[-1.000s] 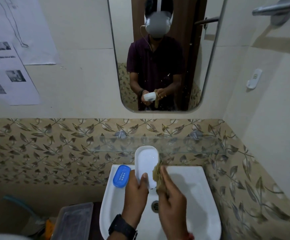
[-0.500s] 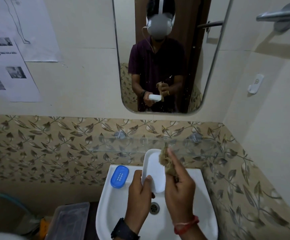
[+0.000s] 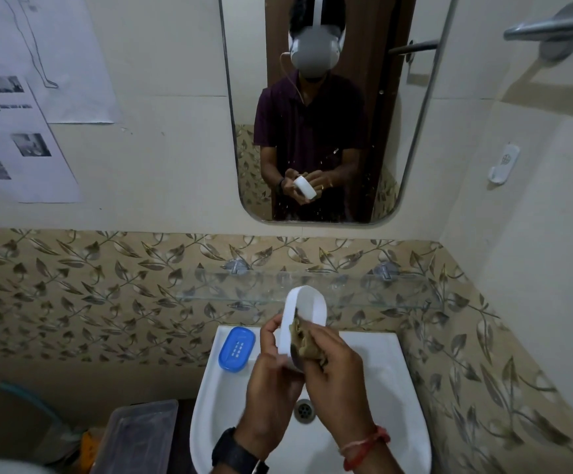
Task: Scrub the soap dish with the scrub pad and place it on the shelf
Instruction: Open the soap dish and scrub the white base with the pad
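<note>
You hold the white soap dish (image 3: 310,302) over the sink (image 3: 393,366) and press the scrub pad (image 3: 300,338) into it.

Your left hand (image 3: 271,388) has its grip clamped on the dish's near-left edge, thumb on the outside wall, dish tipped up on edge with its hollow facing right. Your right hand (image 3: 340,388) has its grip clenched around the brown scrub pad, which is pushed against the inside of the dish near the lower end. The dish's far end stands just in front of the glass shelf (image 3: 384,290), not resting on it. A blue slotted tray (image 3: 236,348) sits on the sink's far-left corner. The drain (image 3: 304,410) is below your hands. A clear plastic box (image 3: 141,436) is near left of the sink. The mirror (image 3: 391,114) on the far wall reflects both hands and the dish.
</note>
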`<state>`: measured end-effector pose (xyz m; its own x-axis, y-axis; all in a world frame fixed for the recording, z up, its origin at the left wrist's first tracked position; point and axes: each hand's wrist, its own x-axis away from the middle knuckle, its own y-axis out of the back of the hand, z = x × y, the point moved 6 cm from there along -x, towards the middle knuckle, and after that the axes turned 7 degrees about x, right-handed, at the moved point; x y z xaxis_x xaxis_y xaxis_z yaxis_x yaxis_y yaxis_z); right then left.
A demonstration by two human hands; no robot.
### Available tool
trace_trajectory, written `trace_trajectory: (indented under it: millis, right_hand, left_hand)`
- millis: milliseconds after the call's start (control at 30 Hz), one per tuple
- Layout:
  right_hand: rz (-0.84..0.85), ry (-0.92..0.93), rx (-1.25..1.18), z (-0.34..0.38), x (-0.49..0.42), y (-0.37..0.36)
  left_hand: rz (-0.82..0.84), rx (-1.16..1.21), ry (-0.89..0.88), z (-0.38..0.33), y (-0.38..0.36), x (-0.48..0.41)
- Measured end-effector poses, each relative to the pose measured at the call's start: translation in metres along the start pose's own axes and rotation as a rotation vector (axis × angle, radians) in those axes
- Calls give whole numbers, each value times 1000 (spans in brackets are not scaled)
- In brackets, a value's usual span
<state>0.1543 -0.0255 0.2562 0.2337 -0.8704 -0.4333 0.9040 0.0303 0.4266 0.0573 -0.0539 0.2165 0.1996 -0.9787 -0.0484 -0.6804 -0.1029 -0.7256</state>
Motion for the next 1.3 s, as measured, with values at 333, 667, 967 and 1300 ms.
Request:
trace_trajectory:
  millis: [333, 667, 967, 1300]
  right_hand:
    - [-268, 22, 268, 6, -25, 24]
    - [81, 48, 272, 1, -2, -2]
    - [255, 83, 157, 4, 0, -16]
    - [-176, -242, -299, -35, -11, 66]
  left_hand:
    - [-40, -69, 28, 10, -9, 6]
    - [-58, -154, -23, 0, 6, 6]
    - [-89, -144, -2, 0, 21, 5]
    - [-167, -653, -254, -18, 42, 12]
